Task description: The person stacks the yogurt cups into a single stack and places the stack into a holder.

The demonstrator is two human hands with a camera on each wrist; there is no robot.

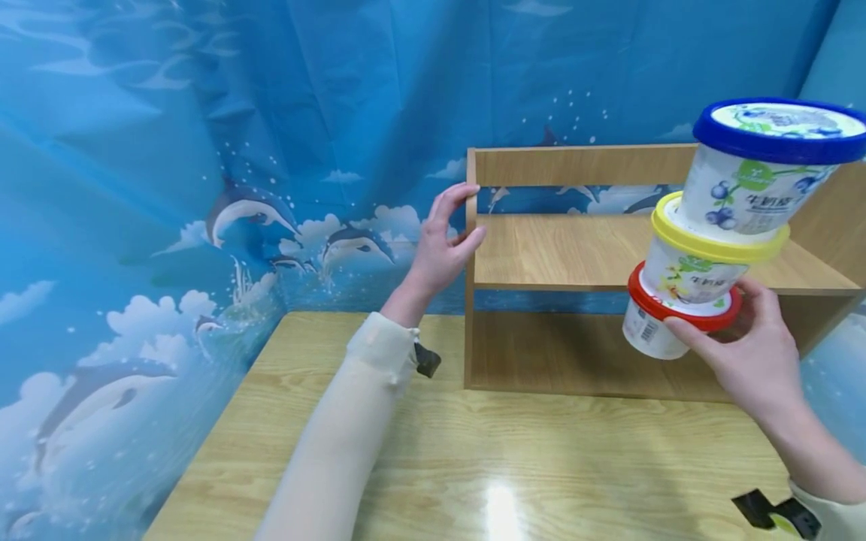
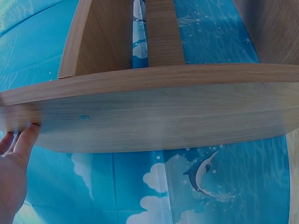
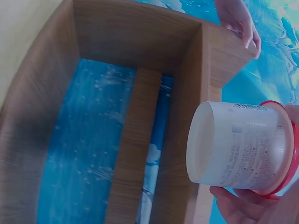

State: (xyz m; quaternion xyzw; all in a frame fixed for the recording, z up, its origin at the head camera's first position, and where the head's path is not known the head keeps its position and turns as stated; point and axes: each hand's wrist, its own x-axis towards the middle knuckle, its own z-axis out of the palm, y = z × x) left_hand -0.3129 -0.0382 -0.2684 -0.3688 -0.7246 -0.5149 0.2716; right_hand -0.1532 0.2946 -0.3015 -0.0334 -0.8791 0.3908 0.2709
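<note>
My right hand [image 1: 761, 357] grips the red-lidded tub [image 1: 652, 327], with thumb and fingers around its rim. On that tub stands a yellow-lidded tub [image 1: 697, 267], and a blue-lidded tub [image 1: 751, 191] tops the tilted stack. The stack is held up in front of the wooden shelf [image 1: 555, 248]. From the right wrist, the red-lidded tub [image 3: 243, 144] shows its white base and printed side; the upper tubs are out of that view. My left hand [image 1: 443, 244] touches the shelf's left side panel, fingertips [image 2: 30, 133] against its outer face.
The two-level shelf stands on a light wooden table [image 1: 541, 451], with a back rail [image 1: 575, 165] along its top. A blue sea-themed sheet [image 1: 365, 98] with dolphins hangs behind and to the left.
</note>
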